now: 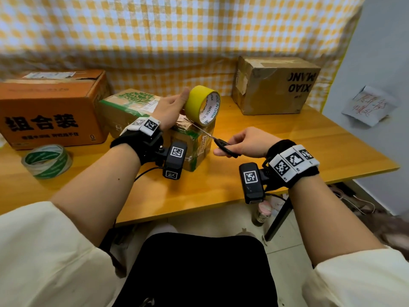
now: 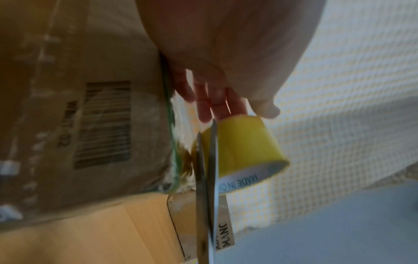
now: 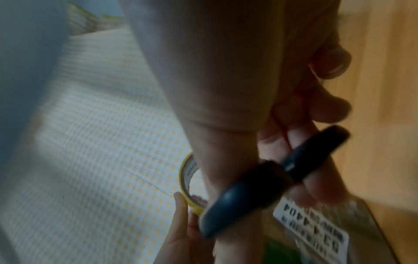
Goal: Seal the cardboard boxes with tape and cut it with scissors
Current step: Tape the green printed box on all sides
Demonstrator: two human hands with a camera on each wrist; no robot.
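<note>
A small cardboard box (image 1: 194,140) with green edging and a tree print stands at the middle of the table. My left hand (image 1: 170,109) holds a yellow tape roll (image 1: 202,105) upright above the box's right top edge, thumb on its rim and fingers (image 2: 204,100) behind it. My right hand (image 1: 243,141) grips black-handled scissors (image 1: 221,142); their steel blades (image 2: 207,178) reach to the box edge just under the roll (image 2: 244,150). In the right wrist view my fingers curl through the dark handles (image 3: 253,185), with the roll (image 3: 187,184) beyond.
An orange printed box (image 1: 51,109) sits at the left, with a green-and-white tape roll (image 1: 46,161) in front of it. A brown box (image 1: 274,85) stands at the back right. A yellow checked cloth (image 1: 177,36) hangs behind the wooden table (image 1: 287,138).
</note>
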